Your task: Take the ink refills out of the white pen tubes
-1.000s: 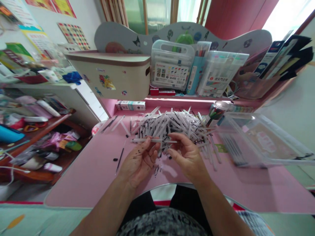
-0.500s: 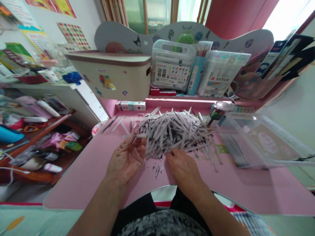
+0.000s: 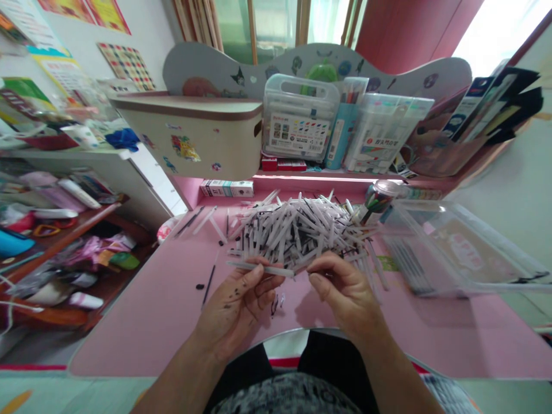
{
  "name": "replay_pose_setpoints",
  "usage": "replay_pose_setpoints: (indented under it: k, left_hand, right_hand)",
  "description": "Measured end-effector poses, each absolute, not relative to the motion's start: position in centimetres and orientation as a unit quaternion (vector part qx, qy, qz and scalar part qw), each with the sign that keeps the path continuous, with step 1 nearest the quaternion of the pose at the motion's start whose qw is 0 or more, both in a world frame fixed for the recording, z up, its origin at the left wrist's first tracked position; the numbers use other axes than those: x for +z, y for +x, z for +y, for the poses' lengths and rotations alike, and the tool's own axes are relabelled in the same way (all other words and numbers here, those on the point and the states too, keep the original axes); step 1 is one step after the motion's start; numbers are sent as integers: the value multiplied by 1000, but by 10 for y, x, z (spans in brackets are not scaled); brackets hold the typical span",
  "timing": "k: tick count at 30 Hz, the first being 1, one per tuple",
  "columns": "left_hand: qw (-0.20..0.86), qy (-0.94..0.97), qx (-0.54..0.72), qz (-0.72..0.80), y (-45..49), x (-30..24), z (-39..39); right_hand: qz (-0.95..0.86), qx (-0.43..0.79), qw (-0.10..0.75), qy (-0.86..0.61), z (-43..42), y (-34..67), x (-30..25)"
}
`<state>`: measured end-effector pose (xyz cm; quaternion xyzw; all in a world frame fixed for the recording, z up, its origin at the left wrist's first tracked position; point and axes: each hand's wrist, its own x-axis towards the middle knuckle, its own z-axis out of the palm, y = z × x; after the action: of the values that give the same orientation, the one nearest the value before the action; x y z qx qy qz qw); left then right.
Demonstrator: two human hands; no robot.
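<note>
Partly finger-covered: white tube (image 3: pixel 275 270) in left hand (image 3: pixel 235 302); right hand (image 3: pixel 348 292), contents unclear.

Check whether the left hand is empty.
No, the left hand pinches a slim white pen barrel above the pink desk.

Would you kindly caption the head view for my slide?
Left hand holding a pale tube near a pile of tubes.

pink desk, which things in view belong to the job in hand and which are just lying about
Seemingly in the job:
- left hand, holding a white tube
- right hand, near its right end
- pile of tubes

Seemingly lying about:
- beige bin
- clear carry case
</note>
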<state>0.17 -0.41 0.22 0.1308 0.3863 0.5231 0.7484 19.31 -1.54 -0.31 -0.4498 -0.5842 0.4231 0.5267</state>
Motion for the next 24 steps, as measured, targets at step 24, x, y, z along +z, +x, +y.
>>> replay_pose_setpoints:
  k: [24]
  left_hand:
    - [726, 216, 548, 356, 7, -17, -4]
  right_hand:
    - [-571, 396, 508, -509, -16, 175, -15]
